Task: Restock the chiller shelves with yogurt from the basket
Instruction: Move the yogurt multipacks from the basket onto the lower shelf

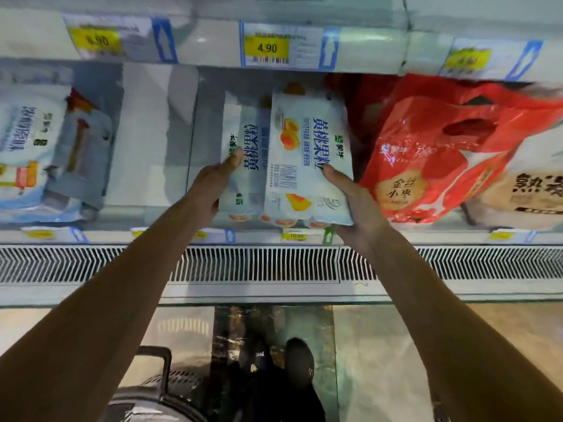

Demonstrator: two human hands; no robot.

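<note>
Grip: your right hand (pixel 356 205) holds tilted yogurt pack (pixel 307 166), long axis into shelf (pixel 146 190), just left of red bag (pixel 426 153); left hand (pixel 213 184) pinches neighbouring pack (pixel 246 178), farther left.

Price label, top centre (pixel 267 47): yellow patch reading 4.90, barcode beneath, blue arrow at its right end.
Price label, upper left (pixel 97 40): yellow, blurred, figures not legible.
Price label, upper right (pixel 467 57): yellow, smeared, unreadable.
Red bag (pixel 426 156): glossy plastic, right of centre, handle cut-out near its top, round tan emblem with characters low on its face.
Beige bag (pixel 524 193): far right edge, dark characters, touching the red bag's right side.
Blue-white packs (pixel 27 147): far left, wrapped, printing blurred.
Small labels (pixel 297 236): row of yellow tags across mid-frame.
Vent grille (pixel 259 264): slatted band spanning the frame just under that row.
Floor (pixel 380 345): pale glossy tile, dark marbled strip at centre.
Shoe (pixel 300 363): dark, bottom centre.
</note>
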